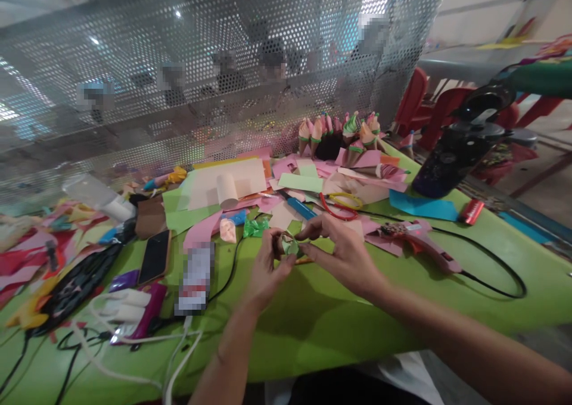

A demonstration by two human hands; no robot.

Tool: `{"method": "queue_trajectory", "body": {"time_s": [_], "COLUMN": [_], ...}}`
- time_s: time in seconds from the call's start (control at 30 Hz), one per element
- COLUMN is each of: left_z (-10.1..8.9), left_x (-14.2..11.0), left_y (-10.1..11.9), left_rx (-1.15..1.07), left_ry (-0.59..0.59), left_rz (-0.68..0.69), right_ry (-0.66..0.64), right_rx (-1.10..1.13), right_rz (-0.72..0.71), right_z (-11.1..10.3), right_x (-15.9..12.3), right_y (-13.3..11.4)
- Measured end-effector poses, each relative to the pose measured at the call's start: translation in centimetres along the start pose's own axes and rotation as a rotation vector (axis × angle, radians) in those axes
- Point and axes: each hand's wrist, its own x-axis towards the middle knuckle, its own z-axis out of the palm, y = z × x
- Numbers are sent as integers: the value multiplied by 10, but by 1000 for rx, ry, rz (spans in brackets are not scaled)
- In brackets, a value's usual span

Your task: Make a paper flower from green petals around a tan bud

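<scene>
Here, small green paper piece (291,246), centre of frame, above the desk (333,327); your left hand (263,274) grips its left side, your right hand (346,253) pinches from the right; both touching, neither nearer; long axis unclear behind fingers; pink glue gun (426,242) lies right.

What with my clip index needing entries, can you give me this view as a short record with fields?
Left hand: the left hand holds a small green piece
Right hand: the right hand has its fingers at the same piece
Right side: pink glue gun, dark bottle
Left side: dark phone, lit phone
Far edge: cones with swirled tops
Surface: green tabletop
Background: perforated screen
</scene>
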Motion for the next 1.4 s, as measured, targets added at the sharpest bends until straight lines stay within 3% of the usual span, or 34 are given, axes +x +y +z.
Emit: {"method": "queue_trajectory", "body": {"time_s": [0.2,0.4,0.87,1.4], "left_z": [3,4,7,11], "left_x": [0,0,-2,1], "left_y": [1,5,2,0], "left_rx": [22,160,211,388], "left_ry": [19,55,78,85], "left_rz": [42,36,146,175], "right_ry": [19,81,40,13], "right_rx": [-138,-228,-261,-437], "right_rz": [0,-142,-6,-124], "right_z": [4,4,5,8], "right_x": [-1,-1,1,-2], "right_y": [4,3,1,10]}}
